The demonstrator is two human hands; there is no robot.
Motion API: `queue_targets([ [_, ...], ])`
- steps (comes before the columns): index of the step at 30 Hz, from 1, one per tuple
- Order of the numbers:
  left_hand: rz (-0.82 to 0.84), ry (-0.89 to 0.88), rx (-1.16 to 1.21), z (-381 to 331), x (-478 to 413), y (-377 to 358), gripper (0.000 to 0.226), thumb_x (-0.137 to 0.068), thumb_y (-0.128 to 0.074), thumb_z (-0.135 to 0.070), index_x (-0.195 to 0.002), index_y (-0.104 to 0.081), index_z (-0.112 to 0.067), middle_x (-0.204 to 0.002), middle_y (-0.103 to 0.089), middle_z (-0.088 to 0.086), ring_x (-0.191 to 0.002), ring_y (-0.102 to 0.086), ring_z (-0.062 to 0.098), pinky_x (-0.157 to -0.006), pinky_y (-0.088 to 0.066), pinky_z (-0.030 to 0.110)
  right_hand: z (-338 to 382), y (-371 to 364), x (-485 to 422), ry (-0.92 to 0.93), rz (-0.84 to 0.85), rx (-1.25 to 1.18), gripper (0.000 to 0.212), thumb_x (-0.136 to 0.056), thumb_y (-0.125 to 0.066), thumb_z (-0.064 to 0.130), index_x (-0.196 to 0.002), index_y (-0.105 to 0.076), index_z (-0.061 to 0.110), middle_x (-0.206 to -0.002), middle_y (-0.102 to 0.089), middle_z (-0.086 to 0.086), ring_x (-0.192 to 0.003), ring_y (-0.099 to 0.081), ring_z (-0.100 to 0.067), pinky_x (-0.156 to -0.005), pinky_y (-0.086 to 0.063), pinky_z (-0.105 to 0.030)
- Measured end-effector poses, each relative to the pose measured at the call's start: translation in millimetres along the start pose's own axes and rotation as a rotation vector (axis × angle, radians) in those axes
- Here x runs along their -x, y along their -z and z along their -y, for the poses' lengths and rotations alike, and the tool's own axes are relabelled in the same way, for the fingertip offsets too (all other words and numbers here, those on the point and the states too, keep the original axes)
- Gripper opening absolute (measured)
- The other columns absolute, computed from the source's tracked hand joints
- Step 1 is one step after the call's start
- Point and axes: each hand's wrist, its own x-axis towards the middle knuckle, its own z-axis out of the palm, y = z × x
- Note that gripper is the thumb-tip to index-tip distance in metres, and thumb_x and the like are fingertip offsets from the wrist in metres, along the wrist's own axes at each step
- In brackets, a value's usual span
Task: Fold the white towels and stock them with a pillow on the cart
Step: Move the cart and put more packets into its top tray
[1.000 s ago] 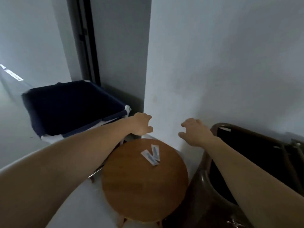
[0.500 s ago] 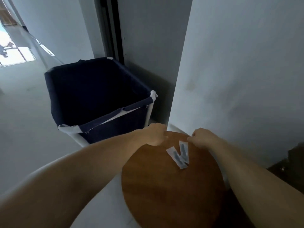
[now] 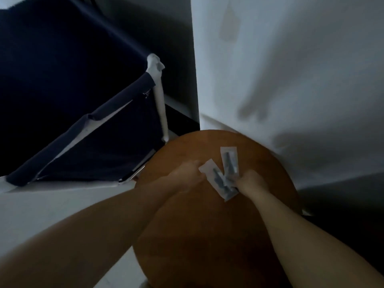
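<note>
Both hands had come back from the far rim of the round wooden counter [image 3: 207, 235] to the two small white packets [image 3: 223, 175] lying crossed on its top. Half a second earlier the hands were at the counter's far edge with the packets lying untouched between them. The right hand [image 3: 252, 182] was curled at the packets' near ends and seemed to pinch them, though blur hid the fingertips. The left hand [image 3: 187, 173] lay beside the left packet with its fingers against the packet's edge; whether it gripped anything could not be told. The view had dropped closer, so the dark blue cloth cart [image 3: 79, 96] with its white frame filled the upper left, just beside the counter, where earlier it stood farther off. The white wall [image 3: 291, 69] rose behind the counter. No towels or pillow were in view.
</note>
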Motion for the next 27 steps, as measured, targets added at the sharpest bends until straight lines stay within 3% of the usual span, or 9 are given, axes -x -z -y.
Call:
queue_targets([
  [3, 0.002, -0.067, 0.058, -2.9, -33.6, -11.0, 0.032, -0.100, -0.049, -0.026, -0.127, -0.058, -0.011, -0.122, -0.061, 0.005, -0.108, -0.057, 0.018, -0.084, -0.041, 0.024, -2.7, -8.7, -40.7, 0.052, -0.068, -0.074, 0.042, -0.100, -0.048, 0.050, -0.102, -0.065, 0.012, -0.083, -0.061, -0.001, -0.064, -0.055, -0.010, -0.048, -0.035, -0.023],
  [8, 0.060, -0.018, 0.172, 2.4, -70.9, -30.7, 0.046, -0.099, -0.051, -0.026, -0.140, -0.047, -0.006, -0.135, -0.055, 0.012, -0.123, -0.053, 0.026, -0.103, -0.045, 0.038, 5.8, -27.7, -65.4, 0.094, -0.173, -0.167, 0.032, -0.092, -0.065, 0.042, -0.098, -0.050, 0.015, -0.085, -0.055, 0.000, -0.070, -0.053, -0.016, -0.051, -0.035, -0.026],
  [14, 0.037, -0.044, 0.182, 9.4, -86.5, -38.0, 0.043, -0.097, -0.054, -0.027, -0.137, -0.046, -0.012, -0.130, -0.056, 0.007, -0.114, -0.056, 0.021, -0.096, -0.050, 0.038, 9.3, -41.7, -76.7, 0.092, -0.098, -0.420, 0.014, -0.090, -0.070, 0.023, -0.085, -0.057, 0.024, -0.084, -0.064, 0.004, -0.074, -0.064, -0.011, -0.059, -0.051, -0.024],
  [16, -0.049, -0.115, 0.088, 6.4, -86.8, -30.8, 0.051, -0.094, -0.060, -0.030, -0.139, -0.044, -0.014, -0.131, -0.053, 0.007, -0.120, -0.053, 0.024, -0.099, -0.047, 0.037, 9.7, -33.6, -69.3, 0.135, -0.072, -0.433, 0.011, -0.089, -0.070, 0.019, -0.085, -0.061, 0.022, -0.081, -0.064, 0.005, -0.073, -0.063, -0.009, -0.057, -0.050, -0.024],
  [19, -0.122, -0.348, -0.259, 3.3, -86.4, -13.6, 0.077, -0.090, -0.062, -0.041, -0.153, -0.025, -0.018, -0.156, -0.029, 0.005, -0.144, -0.025, 0.024, -0.114, -0.026, 0.039, 11.0, -18.7, -57.2, 0.268, 0.005, -0.342, 0.012, -0.088, -0.071, 0.022, -0.079, -0.065, 0.018, -0.076, -0.065, 0.003, -0.070, -0.061, -0.010, -0.061, -0.049, -0.024],
  [20, -0.098, -0.402, -0.361, 2.7, -87.4, -9.2, 0.074, -0.091, -0.061, -0.044, -0.152, -0.027, -0.019, -0.156, -0.029, 0.003, -0.143, -0.024, 0.023, -0.114, -0.027, 0.041, 12.2, -13.4, -52.4, 0.317, 0.053, -0.281, 0.017, -0.088, -0.071, 0.022, -0.073, -0.063, 0.018, -0.071, -0.062, 0.002, -0.066, -0.057, -0.011, -0.060, -0.045, -0.023],
  [22, 0.041, -0.397, -0.432, 0.0, -86.6, -2.1, 0.046, -0.096, -0.055, -0.043, -0.134, -0.050, -0.018, -0.136, -0.051, 0.005, -0.124, -0.047, 0.022, -0.103, -0.042, 0.039, 15.6, -7.2, -46.8, 0.390, 0.099, -0.190, 0.023, -0.088, -0.070, 0.023, -0.068, -0.060, 0.019, -0.068, -0.058, 0.001, -0.063, -0.052, -0.013, -0.058, -0.040, -0.024],
  [25, 0.230, -0.276, -0.282, -4.6, -76.4, 5.7, 0.031, -0.102, -0.046, -0.039, -0.116, -0.060, -0.015, -0.101, -0.062, 0.002, -0.087, -0.059, 0.019, -0.078, -0.051, 0.033, 14.2, -6.7, -46.9, 0.438, 0.006, -0.153, 0.012, -0.092, -0.065, 0.026, -0.099, -0.069, 0.018, -0.099, -0.064, 0.001, -0.097, -0.061, -0.018, -0.081, -0.051, -0.034],
  [27, 0.229, -0.205, -0.087, 4.9, -71.1, 4.5, 0.028, -0.102, -0.047, -0.033, -0.111, -0.062, -0.010, -0.091, -0.060, 0.004, -0.082, -0.060, 0.023, -0.076, -0.053, 0.034, 5.2, -16.4, -51.3, 0.383, -0.139, -0.131, 0.042, -0.094, -0.062, 0.036, -0.132, -0.058, 0.017, -0.131, -0.054, -0.004, -0.126, -0.048, -0.024, -0.102, -0.045, -0.043],
])
